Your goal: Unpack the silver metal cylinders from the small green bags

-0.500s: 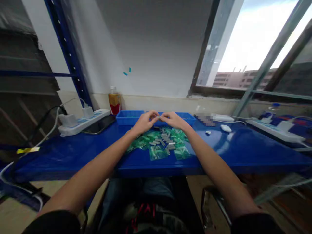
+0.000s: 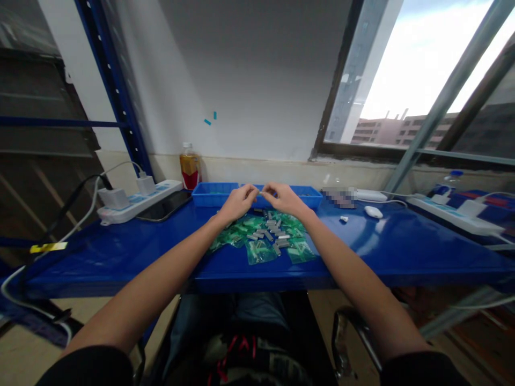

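My left hand (image 2: 241, 200) and my right hand (image 2: 284, 198) meet over the front of the blue trays, fingertips close together. Both are closed in a pinch. A tiny pale piece shows at the right fingertips, too small to name; what the left fingers hold, if anything, is hidden. Below the hands lies a heap of green plastic bags (image 2: 261, 253), some with small pieces inside. Several small grey metal blocks (image 2: 269, 235) are scattered over the bags. Behind the hands stand a left blue tray (image 2: 207, 199) and a right blue tray (image 2: 313, 200).
On the left are a power strip (image 2: 120, 213) with plugs, a dark phone (image 2: 164, 206) and a drink bottle (image 2: 189, 166). To the right lie a white earphone case (image 2: 373, 213), a small white piece (image 2: 344, 219) and another power strip (image 2: 454, 215). The blue table (image 2: 362, 252) ends near my lap.
The fingertips of my two hands have drawn slightly apart, and the fingers have shifted around the small piece. The bags, blocks and trays stay where they were.
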Demonstrator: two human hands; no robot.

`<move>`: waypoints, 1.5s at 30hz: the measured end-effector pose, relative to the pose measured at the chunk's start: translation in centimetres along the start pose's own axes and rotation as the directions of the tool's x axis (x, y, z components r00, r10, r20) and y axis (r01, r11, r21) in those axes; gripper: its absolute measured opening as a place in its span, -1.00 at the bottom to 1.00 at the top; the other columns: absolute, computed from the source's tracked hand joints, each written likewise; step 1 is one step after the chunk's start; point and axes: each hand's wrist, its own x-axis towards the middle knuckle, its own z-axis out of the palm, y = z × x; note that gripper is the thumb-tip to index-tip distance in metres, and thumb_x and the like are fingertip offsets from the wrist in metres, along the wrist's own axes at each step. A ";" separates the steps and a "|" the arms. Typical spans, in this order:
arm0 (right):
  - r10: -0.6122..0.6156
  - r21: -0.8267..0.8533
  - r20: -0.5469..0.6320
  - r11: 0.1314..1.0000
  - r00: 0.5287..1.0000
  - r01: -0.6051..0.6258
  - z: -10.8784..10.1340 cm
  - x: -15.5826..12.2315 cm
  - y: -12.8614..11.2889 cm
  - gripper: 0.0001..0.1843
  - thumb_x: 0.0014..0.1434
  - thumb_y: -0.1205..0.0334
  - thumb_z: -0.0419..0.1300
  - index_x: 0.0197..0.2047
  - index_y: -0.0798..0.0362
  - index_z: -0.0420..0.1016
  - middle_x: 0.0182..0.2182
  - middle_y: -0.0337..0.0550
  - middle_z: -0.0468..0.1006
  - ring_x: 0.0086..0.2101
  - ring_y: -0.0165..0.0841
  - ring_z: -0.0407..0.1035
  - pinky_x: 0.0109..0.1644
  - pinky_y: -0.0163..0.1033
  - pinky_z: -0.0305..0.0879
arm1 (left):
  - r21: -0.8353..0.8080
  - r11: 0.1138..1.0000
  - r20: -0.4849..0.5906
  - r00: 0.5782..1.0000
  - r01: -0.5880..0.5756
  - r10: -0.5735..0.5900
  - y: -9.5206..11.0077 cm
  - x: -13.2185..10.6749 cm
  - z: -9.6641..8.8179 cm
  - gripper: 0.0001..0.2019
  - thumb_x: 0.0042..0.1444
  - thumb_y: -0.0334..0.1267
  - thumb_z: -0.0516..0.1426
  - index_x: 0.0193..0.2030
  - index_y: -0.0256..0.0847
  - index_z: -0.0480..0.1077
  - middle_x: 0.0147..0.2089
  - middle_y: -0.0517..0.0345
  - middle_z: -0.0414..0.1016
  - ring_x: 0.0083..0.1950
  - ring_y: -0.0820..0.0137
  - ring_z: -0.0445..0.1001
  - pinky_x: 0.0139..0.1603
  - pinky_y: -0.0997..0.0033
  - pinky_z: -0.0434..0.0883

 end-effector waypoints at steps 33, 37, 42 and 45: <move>0.014 -0.073 -0.048 0.997 0.999 -0.017 0.4 0.1 0.3 -0.76 0.26 0.19 0.03 -0.34 0.12 0.43 -0.47 -0.16 0.49 -0.45 -0.42 0.31 -0.35 -0.33 0.11 | -0.011 0.998 -0.029 0.997 -0.069 0.069 -1.1 0.2 0.3 -0.77 0.17 -0.13 0.04 -0.15 -0.23 0.32 -0.35 0.14 0.48 -0.34 0.39 0.43 -0.30 0.43 0.34; 0.019 -0.024 -0.035 1.000 0.999 -0.020 0.6 -0.1 0.2 -0.79 0.21 0.19 0.09 -0.15 0.13 0.39 -0.48 -0.21 0.48 -0.46 -0.42 0.32 -0.33 -0.33 0.16 | 0.016 0.999 -0.014 0.999 -0.049 0.049 -0.7 0.1 0.1 -0.76 0.20 -0.12 0.00 -0.18 -0.24 0.34 -0.37 0.11 0.49 -0.33 0.35 0.44 -0.30 0.40 0.33; -0.006 -0.054 -0.026 0.999 1.000 0.005 0.7 -0.2 0.2 -0.82 0.20 0.24 0.09 -0.14 0.10 0.39 -0.48 -0.22 0.48 -0.44 -0.41 0.32 -0.29 -0.33 0.17 | 0.022 0.999 -0.008 1.000 -0.028 0.029 -0.3 0.0 -0.1 -0.74 0.24 -0.11 -0.04 -0.21 -0.23 0.36 -0.36 0.11 0.52 -0.33 0.35 0.46 -0.28 0.40 0.33; 0.008 -0.068 -0.028 0.998 1.000 -0.010 0.6 -0.1 0.1 -0.82 0.23 0.20 0.07 -0.21 0.10 0.41 -0.46 -0.18 0.50 -0.44 -0.40 0.33 -0.31 -0.32 0.16 | 0.015 1.000 -0.016 1.000 -0.027 0.027 -0.4 0.0 0.0 -0.72 0.23 -0.09 -0.03 -0.18 -0.24 0.36 -0.37 0.11 0.51 -0.34 0.36 0.46 -0.29 0.41 0.34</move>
